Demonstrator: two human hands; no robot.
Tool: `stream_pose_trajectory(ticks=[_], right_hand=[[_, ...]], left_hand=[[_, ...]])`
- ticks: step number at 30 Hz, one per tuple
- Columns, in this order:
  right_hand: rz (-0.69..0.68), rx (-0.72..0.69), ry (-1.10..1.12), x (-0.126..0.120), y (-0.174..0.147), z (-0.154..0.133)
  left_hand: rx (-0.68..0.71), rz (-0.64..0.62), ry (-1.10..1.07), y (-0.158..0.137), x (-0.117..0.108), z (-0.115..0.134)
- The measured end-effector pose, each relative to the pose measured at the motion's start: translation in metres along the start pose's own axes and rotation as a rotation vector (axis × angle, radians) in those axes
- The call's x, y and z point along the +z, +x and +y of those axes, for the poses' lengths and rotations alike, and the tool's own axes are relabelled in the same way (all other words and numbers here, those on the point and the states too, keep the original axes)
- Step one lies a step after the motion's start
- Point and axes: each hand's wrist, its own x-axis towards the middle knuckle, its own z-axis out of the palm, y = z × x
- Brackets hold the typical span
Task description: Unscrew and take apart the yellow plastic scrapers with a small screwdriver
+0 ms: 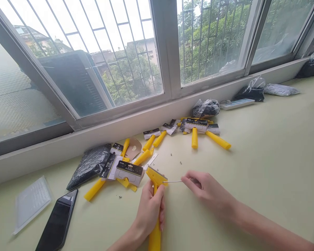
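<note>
Yellow plastic forms the body of the scraper (155, 195) under inspection: a long straight handle widening to a flat head, with a thin pale metal blade edge along the top of that head. It lies on the pale green worktop (264, 153), near its front edge and about midway along it, handle pointing towards the person.

Left hand (149, 209) is wrapped around the upper handle just below the head, fingers closed on it. Right hand (208, 191) is pinched on the grip of a slim screwdriver (174, 181), whose thin metal shaft runs level to the right side of the scraper head and appears to meet it there.

Handling assessment: the scraper looks light and rigid; the moulded handle is smooth and could slip under twisting load, so a firm hold close to the head, as now, seems soundest. The blade edge is likely sharp and should be kept clear of fingers. The screwdriver shaft is thin and may skate off a small screw.

Surroundings: further yellow scrapers (199, 134) with printed card sleeves lie scattered towards the back edge under the window (94, 55). Tiny loose screws (180, 162) sit just behind the work. A dark bag (90, 165), a clear plastic tray (32, 200) and a black phone (58, 221) lie towards the left front.
</note>
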Motion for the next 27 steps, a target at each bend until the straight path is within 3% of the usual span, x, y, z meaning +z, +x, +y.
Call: stream_pose_trajectory(ticks=[4, 12, 18, 27], right_hand=[[-0.034, 0.055, -0.023, -0.003, 0.004, 0.001], [0.049, -0.245, -0.040, 0.004, 0.007, 0.000], [0.029, -0.043, -0.117, 0.008, 0.005, -0.005], [0.097, -0.145, -0.047, 0.005, 0.006, -0.002]], left_hand=[[0.019, 0.014, 0.047, -0.002, 0.001, 0.003], [0.038, 0.052, 0.057, 0.005, -0.002, 0.002], [0.043, 0.041, 0.064, 0.005, -0.001, 0.003], [0.037, 0.042, 0.057, 0.005, -0.002, 0.001]])
